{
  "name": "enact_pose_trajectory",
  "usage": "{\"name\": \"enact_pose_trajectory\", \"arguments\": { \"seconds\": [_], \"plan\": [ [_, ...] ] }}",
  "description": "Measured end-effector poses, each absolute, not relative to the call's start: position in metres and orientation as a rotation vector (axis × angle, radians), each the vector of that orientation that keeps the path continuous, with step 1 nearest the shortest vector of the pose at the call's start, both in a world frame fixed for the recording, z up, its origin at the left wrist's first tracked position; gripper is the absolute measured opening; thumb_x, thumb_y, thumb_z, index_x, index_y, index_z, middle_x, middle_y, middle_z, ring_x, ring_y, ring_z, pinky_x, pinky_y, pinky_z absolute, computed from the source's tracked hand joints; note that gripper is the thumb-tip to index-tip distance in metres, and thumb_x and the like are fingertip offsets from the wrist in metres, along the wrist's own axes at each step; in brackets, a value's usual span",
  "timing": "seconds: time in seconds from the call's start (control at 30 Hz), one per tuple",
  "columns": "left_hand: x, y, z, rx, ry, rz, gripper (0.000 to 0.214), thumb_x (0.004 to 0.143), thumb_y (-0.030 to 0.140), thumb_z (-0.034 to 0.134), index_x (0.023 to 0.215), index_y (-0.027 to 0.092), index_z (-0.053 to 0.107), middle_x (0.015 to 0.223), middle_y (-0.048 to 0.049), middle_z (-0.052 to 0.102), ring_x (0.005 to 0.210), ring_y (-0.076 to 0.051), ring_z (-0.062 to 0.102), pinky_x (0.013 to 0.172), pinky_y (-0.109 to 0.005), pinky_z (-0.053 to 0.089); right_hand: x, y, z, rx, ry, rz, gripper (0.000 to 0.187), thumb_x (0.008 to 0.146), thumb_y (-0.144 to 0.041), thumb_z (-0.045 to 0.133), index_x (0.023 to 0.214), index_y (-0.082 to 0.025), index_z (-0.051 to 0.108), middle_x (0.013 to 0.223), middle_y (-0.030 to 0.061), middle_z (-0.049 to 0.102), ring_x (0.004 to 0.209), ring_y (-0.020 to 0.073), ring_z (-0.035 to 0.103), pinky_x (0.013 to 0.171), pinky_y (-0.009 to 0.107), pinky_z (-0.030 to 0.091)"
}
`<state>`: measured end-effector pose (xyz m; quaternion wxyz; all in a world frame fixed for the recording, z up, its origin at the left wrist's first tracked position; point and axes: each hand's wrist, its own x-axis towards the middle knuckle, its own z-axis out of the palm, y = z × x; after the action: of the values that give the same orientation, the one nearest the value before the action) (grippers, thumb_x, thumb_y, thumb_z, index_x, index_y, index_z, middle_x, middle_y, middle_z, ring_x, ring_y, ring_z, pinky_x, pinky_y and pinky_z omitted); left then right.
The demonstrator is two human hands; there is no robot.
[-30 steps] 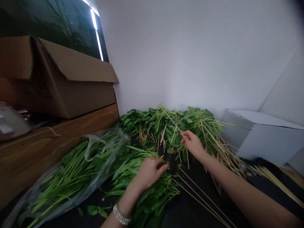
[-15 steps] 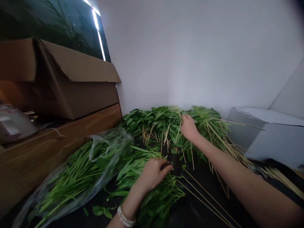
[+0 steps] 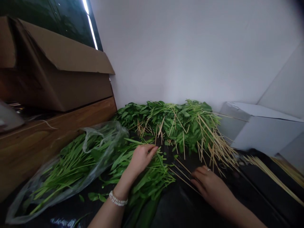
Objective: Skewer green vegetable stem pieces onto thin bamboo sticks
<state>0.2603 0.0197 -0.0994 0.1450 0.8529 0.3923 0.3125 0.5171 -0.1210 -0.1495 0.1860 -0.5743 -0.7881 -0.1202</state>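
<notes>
Far left: cardboard box (image 3: 76,90) on a wooden ledge (image 3: 90,112), flaps raised; inside not visible. Below it, clear plastic bag (image 3: 102,131), slack and open, packed with bagged greens (image 3: 64,169), long-stemmed, stems trailing toward the near end.

Next right, loose greens (image 3: 150,182) heaped on black sheeting (image 3: 177,207). Should be light, limp, easily bruised, maybe slick if damp; best taken by the stems, not the leaves. Left hand (image 3: 142,160) rests on this heap, fingers bent, thumb close to forefinger; can't tell if a stem is pinched.

Behind, against the wall, a long bank of skewered greens (image 3: 152,115), thin sticks poking out toward the front, more fanned at its right end.

Center right, a few loose skewers (image 3: 183,180) lie flat and apart on the sheeting. Likely light, stiff, brittle if bent, easy to roll; take mid-shaft, clear of the tips. Right hand (image 3: 209,182) is over them, fingers curled, fingertips at the shafts; pinch or mere contact, can't tell.

Far right: white box (image 3: 270,133), contents hidden; in front, bundled sticks (image 3: 273,177) beside black plastic.
</notes>
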Motion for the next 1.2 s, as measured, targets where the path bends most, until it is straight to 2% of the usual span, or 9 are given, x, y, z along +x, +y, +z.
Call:
{"name": "enact_pose_trajectory", "arguments": {
  "seconds": [0.23,0.33,0.43,0.53,0.6,0.73,0.9,1.07,1.2],
  "plan": [
    [0.246,0.031,-0.099,2.372,1.251,1.052,0.032,0.093,0.038,0.047,0.095,0.019,0.073,0.094,-0.0067,0.075,0.087,-0.022,0.067,0.077,-0.028,0.045,0.499,-0.119,-0.168,-1.702,-2.174,-0.651,0.023,0.077,-0.002,0.048,0.068,-0.021,0.057,0.072,0.0047,0.058,0.070,0.0200,0.055,0.068,0.033,0.043],
    [0.244,0.034,-0.099,2.346,1.218,1.129,0.026,0.091,0.033,0.051,0.098,0.021,0.073,0.099,-0.0058,0.074,0.092,-0.022,0.067,0.083,-0.030,0.046,0.495,-0.120,-0.155,-1.788,-2.130,-0.563,0.018,0.080,-0.008,0.048,0.070,-0.021,0.055,0.072,0.0038,0.059,0.070,0.0193,0.056,0.067,0.031,0.041],
    [0.250,0.029,-0.098,2.387,1.084,1.114,0.023,0.090,0.030,0.053,0.100,0.022,0.072,0.095,-0.0053,0.073,0.090,-0.020,0.066,0.082,-0.030,0.047,0.500,-0.120,-0.141,-1.962,-1.983,-0.347,0.015,0.087,-0.015,0.045,0.076,-0.022,0.052,0.074,0.0011,0.060,0.068,0.0167,0.059,0.061,0.028,0.038],
    [0.261,0.015,-0.095,2.438,0.872,0.984,0.020,0.089,0.031,0.056,0.095,0.021,0.073,0.094,-0.0054,0.071,0.089,-0.019,0.064,0.082,-0.030,0.046,0.506,-0.113,-0.132,-2.044,-1.840,-0.183,0.016,0.094,-0.024,0.039,0.083,-0.023,0.051,0.074,-0.0010,0.063,0.064,0.0152,0.061,0.056,0.026,0.034],
    [0.270,0.003,-0.094,2.480,0.730,0.870,0.020,0.087,0.035,0.060,0.092,0.021,0.074,0.094,-0.0052,0.070,0.089,-0.019,0.064,0.083,-0.030,0.045,0.507,-0.105,-0.129,-2.001,-1.815,-0.154,0.016,0.095,-0.025,0.037,0.090,-0.023,0.052,0.081,-0.0005,0.065,0.069,0.0159,0.063,0.057,0.026,0.035],
    [0.282,-0.015,-0.097,2.651,0.629,0.625,0.026,0.078,0.045,0.069,0.092,0.023,0.073,0.094,-0.0036,0.068,0.091,-0.021,0.061,0.084,-0.033,0.039,0.495,-0.087,-0.123,-1.891,-1.778,-0.305,0.019,0.096,-0.021,0.038,0.103,-0.023,0.055,0.096,0.0020,0.067,0.082,0.0172,0.064,0.063,0.026,0.039],
    [0.288,-0.020,-0.106,2.817,0.667,0.374,0.030,0.068,0.044,0.079,0.091,0.025,0.073,0.095,-0.0033,0.065,0.094,-0.024,0.058,0.084,-0.036,0.035,0.475,-0.067,-0.126,-1.705,-1.774,-0.527,0.022,0.097,-0.021,0.039,0.106,-0.019,0.059,0.091,0.0040,0.067,0.081,0.0163,0.062,0.066,0.025,0.040],
    [0.290,-0.018,-0.106,2.727,0.702,0.477,0.010,0.082,0.031,0.067,0.089,0.023,0.070,0.095,-0.0031,0.066,0.094,-0.021,0.059,0.083,-0.034,0.036,0.482,-0.065,-0.143,-1.480,-1.762,-0.628,0.026,0.096,-0.016,0.039,0.113,-0.015,0.060,0.086,0.0050,0.066,0.081,0.0159,0.062,0.072,0.025,0.042],
    [0.286,-0.009,-0.098,2.408,0.868,0.842,0.015,0.090,0.027,0.054,0.094,0.021,0.068,0.092,-0.0036,0.070,0.090,-0.020,0.062,0.086,-0.033,0.040,0.490,-0.070,-0.144,-1.395,-1.701,-0.654,0.031,0.094,-0.011,0.040,0.122,-0.011,0.055,0.086,0.0057,0.066,0.077,0.0153,0.061,0.072,0.026,0.044]
  ]
}}
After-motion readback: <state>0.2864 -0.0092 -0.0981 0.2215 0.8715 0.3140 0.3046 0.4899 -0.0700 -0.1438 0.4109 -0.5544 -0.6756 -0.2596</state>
